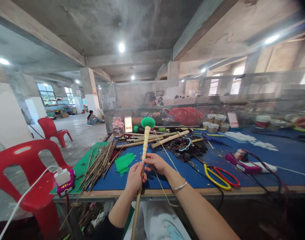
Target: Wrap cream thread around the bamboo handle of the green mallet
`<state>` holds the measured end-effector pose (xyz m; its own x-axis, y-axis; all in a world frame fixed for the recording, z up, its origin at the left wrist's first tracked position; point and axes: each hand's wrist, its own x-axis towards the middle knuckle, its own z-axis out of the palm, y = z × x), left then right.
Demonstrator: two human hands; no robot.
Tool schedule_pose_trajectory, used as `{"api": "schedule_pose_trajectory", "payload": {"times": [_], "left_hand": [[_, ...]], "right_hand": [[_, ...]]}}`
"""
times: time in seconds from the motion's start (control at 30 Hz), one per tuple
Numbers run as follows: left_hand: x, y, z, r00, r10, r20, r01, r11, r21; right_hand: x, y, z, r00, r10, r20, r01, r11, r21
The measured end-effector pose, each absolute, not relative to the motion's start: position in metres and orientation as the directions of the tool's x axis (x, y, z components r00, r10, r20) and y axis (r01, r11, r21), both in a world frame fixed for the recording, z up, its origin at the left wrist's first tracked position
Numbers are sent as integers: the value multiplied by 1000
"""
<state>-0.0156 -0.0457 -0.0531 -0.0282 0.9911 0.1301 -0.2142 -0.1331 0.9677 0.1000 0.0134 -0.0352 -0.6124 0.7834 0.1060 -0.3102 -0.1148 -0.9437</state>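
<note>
A long bamboo stick stands almost upright over the table's front edge, its upper part wrapped in pale tape and capped with a green pompom. My left hand is closed around the stick's shaft. Just to its right, my right hand pinches the stick at the lower end of the wrapping, and a thin yellow string runs past that hand. A bracelet sits on my right wrist.
The blue table carries a bundle of thin sticks, green paper scraps, thicker bamboo poles, yellow and red scissors, a glue gun and cups. Red chairs stand left. A mesh screen and a person lie behind.
</note>
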Motion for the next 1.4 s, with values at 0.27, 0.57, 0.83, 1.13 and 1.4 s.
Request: {"api": "schedule_pose_trajectory", "payload": {"times": [0.27,0.57,0.83,1.13,1.4], "left_hand": [[-11,-50,-58,-242,946,217,-70,-240,968],[-10,-55,-52,-270,949,164,-162,-213,964],[-12,-54,-52,-133,981,142,-315,-178,932],[-10,-50,-59,-296,892,341,48,-342,938],[-16,-46,-47,-212,946,245,-4,-251,968]], "right_hand": [[99,20,-42,-545,829,128,-280,-36,-959],[98,18,-43,-589,798,124,-293,-67,-954],[98,9,-34,-609,781,138,-342,-101,-934],[95,21,-45,-534,825,185,-257,49,-965],[97,17,-40,-547,821,163,-263,16,-965]]}}
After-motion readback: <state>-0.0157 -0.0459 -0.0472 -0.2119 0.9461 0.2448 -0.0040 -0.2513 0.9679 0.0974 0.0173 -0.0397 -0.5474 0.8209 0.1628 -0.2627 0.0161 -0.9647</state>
